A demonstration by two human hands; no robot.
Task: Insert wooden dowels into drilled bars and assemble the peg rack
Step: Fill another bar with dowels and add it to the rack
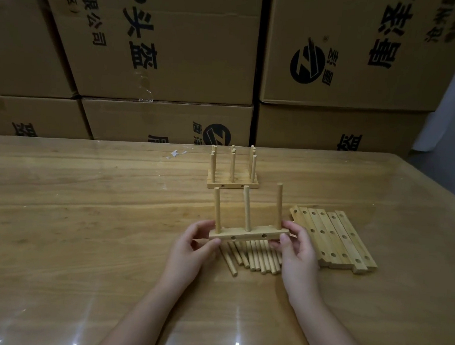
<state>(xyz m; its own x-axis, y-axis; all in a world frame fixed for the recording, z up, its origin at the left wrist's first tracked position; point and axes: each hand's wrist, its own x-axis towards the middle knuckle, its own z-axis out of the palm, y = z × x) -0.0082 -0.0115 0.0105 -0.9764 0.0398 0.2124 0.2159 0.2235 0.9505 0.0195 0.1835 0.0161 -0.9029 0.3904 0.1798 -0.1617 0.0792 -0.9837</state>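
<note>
Aloft, square-edged bar [249, 235] with three round dowels [247, 208], ends pinched in left hand [191, 246] and right hand [298, 247].

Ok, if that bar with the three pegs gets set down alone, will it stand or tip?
Probably tippy: the bar is narrow and its three dowels stand tall above it. Likely stiff and light: the left hand and right hand hold it level by its ends. The glossy table may let it slide.

Stacked printed cardboard boxes [176, 47] behind a glossy wooden table [84, 202]
</note>
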